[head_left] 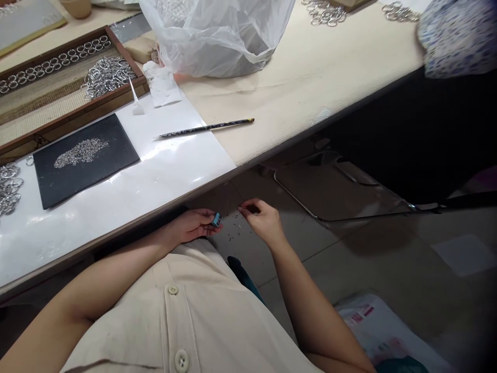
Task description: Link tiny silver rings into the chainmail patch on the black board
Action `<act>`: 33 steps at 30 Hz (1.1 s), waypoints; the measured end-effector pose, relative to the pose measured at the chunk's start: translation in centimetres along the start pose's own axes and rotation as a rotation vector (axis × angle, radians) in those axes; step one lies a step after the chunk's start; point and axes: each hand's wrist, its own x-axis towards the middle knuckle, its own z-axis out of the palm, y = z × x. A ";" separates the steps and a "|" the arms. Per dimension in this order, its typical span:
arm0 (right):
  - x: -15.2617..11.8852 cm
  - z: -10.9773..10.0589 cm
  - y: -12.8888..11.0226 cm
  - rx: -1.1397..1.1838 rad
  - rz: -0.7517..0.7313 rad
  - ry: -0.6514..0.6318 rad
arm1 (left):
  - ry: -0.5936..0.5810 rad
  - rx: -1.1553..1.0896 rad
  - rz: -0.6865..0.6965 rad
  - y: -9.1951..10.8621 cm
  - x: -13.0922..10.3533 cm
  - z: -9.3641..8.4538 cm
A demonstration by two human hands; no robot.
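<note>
Below the table's front edge, my left hand [198,224] is closed on a small blue box [216,219]. A little to its right, my right hand [261,220] has thumb and forefinger pinched together; what they hold, if anything, is too small to name. The two hands are apart. On the white sheet [182,160] lie a dark pencil [207,128] and a black pad [50,181] bearing a heap of tiny shiny pieces [82,152].
A wooden tray [126,49] with metal rings [106,75] stands at the upper left, beside a plastic bag [233,46]. More rings [8,189] lie at the left edge. A person's patterned sleeve [458,36] shows at the upper right, above a metal-framed chair [298,202].
</note>
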 end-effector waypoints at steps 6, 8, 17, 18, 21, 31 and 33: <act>5.0 -0.2 -3.6 -0.047 -0.193 0.123 | 0.015 0.009 0.017 0.0 -0.2 -0.2; 5.9 -1.3 -5.4 -0.028 -0.254 0.176 | 0.011 0.006 0.028 0.1 -0.4 -0.3; 2.6 -3.4 -7.0 0.330 -0.462 0.316 | -0.060 -0.041 0.084 0.4 -0.9 -0.2; 1.7 -2.9 -6.6 0.309 -0.457 0.249 | -0.073 -0.045 0.092 0.5 -1.1 -0.1; -1.0 -1.4 -5.7 0.304 -0.455 0.078 | -0.103 -0.058 0.115 0.6 -1.4 0.2; -4.2 0.8 -4.6 0.359 -0.307 -0.039 | -0.125 -0.070 0.130 0.6 -1.5 0.0; -4.2 0.9 -4.6 0.375 -0.298 -0.038 | -0.125 -0.074 0.129 0.6 -1.4 0.0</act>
